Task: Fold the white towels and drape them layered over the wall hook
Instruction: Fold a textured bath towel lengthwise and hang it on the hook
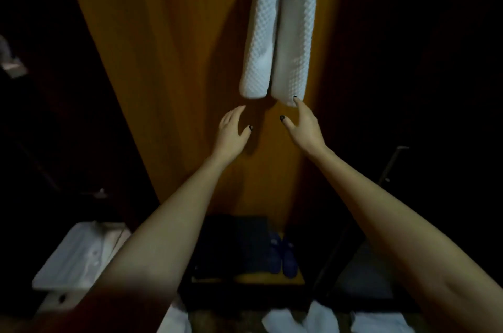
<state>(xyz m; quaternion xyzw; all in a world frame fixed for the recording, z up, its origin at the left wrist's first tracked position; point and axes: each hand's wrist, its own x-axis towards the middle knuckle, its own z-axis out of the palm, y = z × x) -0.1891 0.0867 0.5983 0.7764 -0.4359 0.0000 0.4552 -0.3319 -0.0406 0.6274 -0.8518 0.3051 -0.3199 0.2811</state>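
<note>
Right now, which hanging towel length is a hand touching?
The right length: the right hand's fingertip meets its bottom end. The left length hangs untouched, with the left hand apart below it.

White waffle-textured towels, folded into two long narrow lengths.
Hanging straight down side by side, close together against the orange-brown wooden wall panel, running out of view at the top, ending below in rounded folds, the right-hand one slightly lower.

a dim home or hotel room, with a wooden wall panel, white towels hanging at 12 o'clock, blue shoes at 6 o'clock.
</note>
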